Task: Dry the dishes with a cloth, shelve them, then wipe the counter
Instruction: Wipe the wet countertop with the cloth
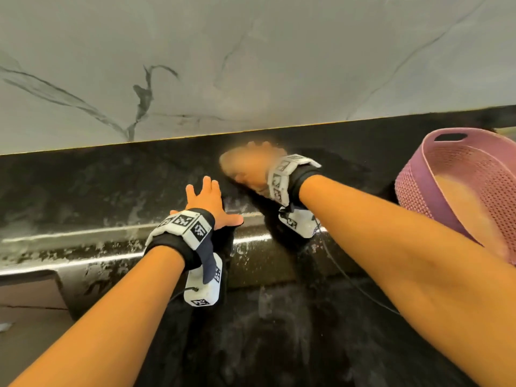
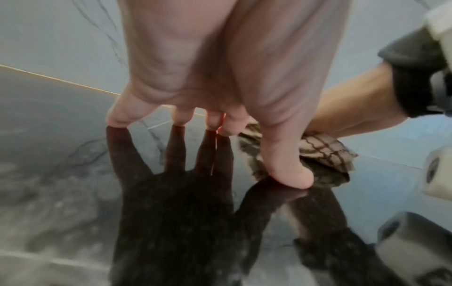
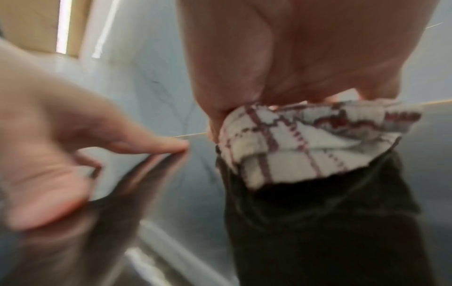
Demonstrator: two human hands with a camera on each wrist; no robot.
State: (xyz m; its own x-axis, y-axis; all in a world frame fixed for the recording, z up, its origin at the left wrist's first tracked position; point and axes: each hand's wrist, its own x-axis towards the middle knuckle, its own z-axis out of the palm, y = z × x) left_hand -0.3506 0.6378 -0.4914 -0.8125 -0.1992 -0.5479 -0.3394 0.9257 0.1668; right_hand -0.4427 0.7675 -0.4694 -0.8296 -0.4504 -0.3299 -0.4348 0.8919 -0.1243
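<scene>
The left hand [image 1: 208, 201] lies nearest, fingers spread and straight, fingertips [image 2: 179, 121] and thumb pressed on the glossy black counter [image 1: 83, 185], grasping nothing; its dark reflection shows in the wet-looking surface; just beside it, farther back, the right hand [image 1: 250, 166] is blurred, its fingers curled over a bunched cloth [image 3: 300, 143], cream with dark red checks, which is pressed flat against the counter close to the grey veined wall [image 1: 251, 51]; a pink perforated basket [image 1: 472, 180] stands to the right, near the right forearm; the counter's front edge shows pale streaks.
</scene>
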